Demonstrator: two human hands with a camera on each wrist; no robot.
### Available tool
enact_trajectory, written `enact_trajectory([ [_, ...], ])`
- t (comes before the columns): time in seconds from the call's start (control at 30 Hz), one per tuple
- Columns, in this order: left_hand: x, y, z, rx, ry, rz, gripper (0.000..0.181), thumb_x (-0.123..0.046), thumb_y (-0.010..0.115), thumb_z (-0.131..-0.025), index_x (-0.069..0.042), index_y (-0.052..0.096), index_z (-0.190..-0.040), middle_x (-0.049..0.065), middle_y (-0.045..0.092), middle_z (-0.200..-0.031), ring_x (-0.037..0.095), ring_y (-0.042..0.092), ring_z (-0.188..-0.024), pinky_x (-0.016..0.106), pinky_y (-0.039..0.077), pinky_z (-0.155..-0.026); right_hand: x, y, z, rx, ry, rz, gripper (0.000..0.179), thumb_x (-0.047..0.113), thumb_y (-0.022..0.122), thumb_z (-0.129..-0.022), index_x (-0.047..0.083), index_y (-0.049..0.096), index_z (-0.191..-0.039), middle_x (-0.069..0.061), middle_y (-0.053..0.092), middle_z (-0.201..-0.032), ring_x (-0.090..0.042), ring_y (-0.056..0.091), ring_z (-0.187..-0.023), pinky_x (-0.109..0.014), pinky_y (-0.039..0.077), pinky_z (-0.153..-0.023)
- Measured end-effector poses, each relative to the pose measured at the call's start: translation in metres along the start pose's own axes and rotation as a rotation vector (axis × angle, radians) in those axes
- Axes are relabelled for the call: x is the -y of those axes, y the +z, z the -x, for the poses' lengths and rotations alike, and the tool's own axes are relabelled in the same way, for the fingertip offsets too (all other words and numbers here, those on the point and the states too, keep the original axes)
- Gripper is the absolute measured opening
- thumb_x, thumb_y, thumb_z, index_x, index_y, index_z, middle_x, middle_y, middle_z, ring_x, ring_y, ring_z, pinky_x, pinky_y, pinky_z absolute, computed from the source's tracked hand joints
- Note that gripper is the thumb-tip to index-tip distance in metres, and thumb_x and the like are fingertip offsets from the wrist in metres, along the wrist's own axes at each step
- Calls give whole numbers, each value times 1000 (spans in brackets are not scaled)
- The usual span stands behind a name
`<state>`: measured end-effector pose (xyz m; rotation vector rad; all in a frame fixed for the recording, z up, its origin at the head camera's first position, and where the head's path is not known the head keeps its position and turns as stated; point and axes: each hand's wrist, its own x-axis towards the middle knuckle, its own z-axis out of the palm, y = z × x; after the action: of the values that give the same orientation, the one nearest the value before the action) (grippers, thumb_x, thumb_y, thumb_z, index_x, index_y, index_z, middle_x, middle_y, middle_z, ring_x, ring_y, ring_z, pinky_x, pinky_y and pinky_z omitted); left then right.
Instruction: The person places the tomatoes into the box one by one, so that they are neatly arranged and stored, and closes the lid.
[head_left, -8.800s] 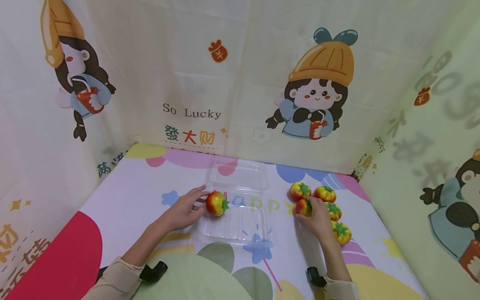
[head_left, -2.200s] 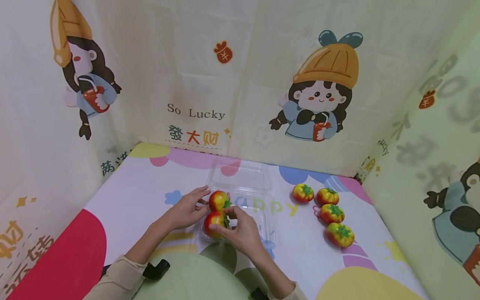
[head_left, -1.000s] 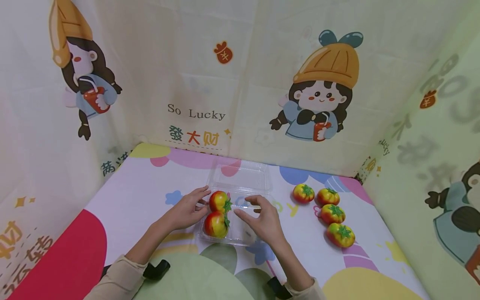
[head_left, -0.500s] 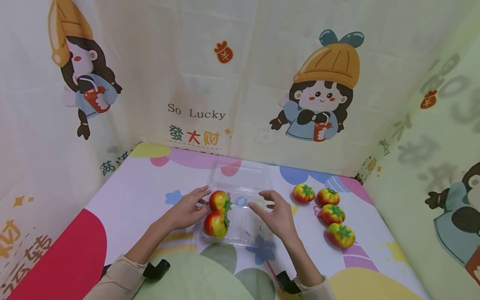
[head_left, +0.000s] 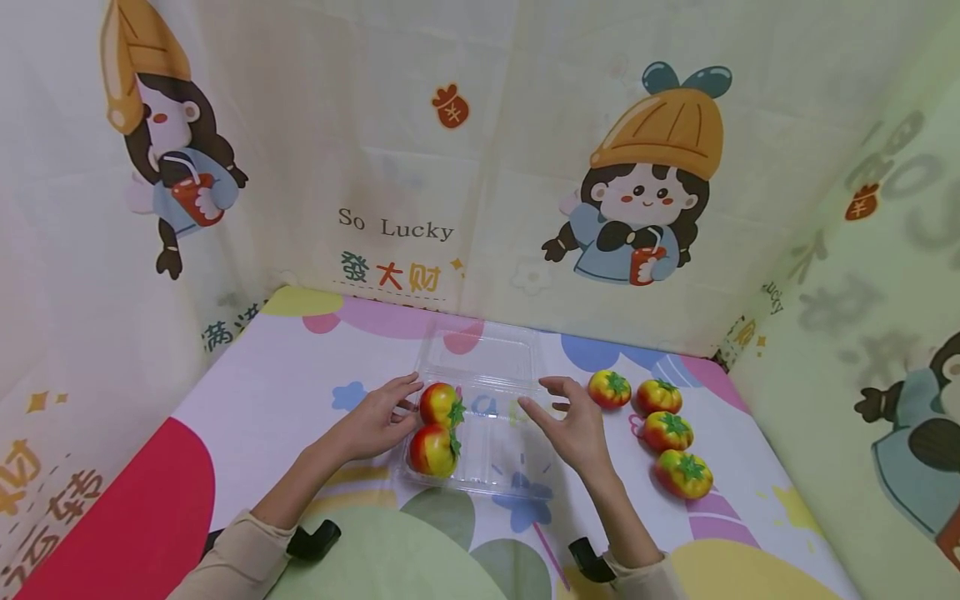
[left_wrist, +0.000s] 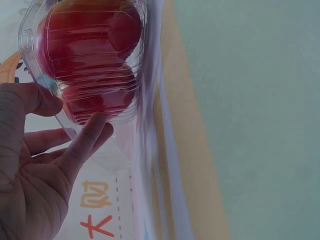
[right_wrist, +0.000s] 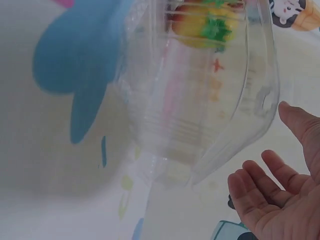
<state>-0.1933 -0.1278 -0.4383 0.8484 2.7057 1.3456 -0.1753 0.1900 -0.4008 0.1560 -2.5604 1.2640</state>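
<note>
A clear plastic clamshell box (head_left: 480, 467) lies with its lid (head_left: 480, 352) folded back on the table. Two red-and-yellow artificial fruits with green leafy tops, tomato- or persimmon-like, sit along its left side: a rear fruit (head_left: 439, 404) and a front fruit (head_left: 432, 451). My left hand (head_left: 373, 419) stays beside the box's left wall; in the left wrist view its fairly straight fingers (left_wrist: 82, 145) and thumb touch the wall and rim. Over the box's right edge, my right hand (head_left: 576, 423) is spread and holds nothing; in the right wrist view its thumb comes close to the rim.
Several more such fruits (head_left: 667, 432) are grouped on the table right of the box. A patterned cloth (head_left: 300, 417) covers the table. Printed curtains (head_left: 495, 183) stand behind it and at both sides. Each wrist wears a black device (head_left: 315, 540).
One fruit from the right group now sits in the box's front left, released by my right hand, which has drawn back rightward. My left hand has stayed beside the box.
</note>
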Motion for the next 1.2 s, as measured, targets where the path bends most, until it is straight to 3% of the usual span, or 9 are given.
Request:
enact_trajectory([
  [0.67,2,0,-1,-2,3,5,54,-6,60,-95,11,48,-145,28,39,-157,32,69,-111,37,61,-89,-23,-22,-10,-67,78,43,48,31,81,-88,2,65,-122,-17,68,-125,-39,64,-118,-51,53,-103],
  [1.2,3,0,0,6,4,9,54,-5,59,-96,11,47,-146,28,38,-157,32,69,-111,37,61,-89,-43,-38,-20,-111,141,94,57,45,75,-90,4,64,-127,-20,65,-132,-39,57,-127,-55,49,-106],
])
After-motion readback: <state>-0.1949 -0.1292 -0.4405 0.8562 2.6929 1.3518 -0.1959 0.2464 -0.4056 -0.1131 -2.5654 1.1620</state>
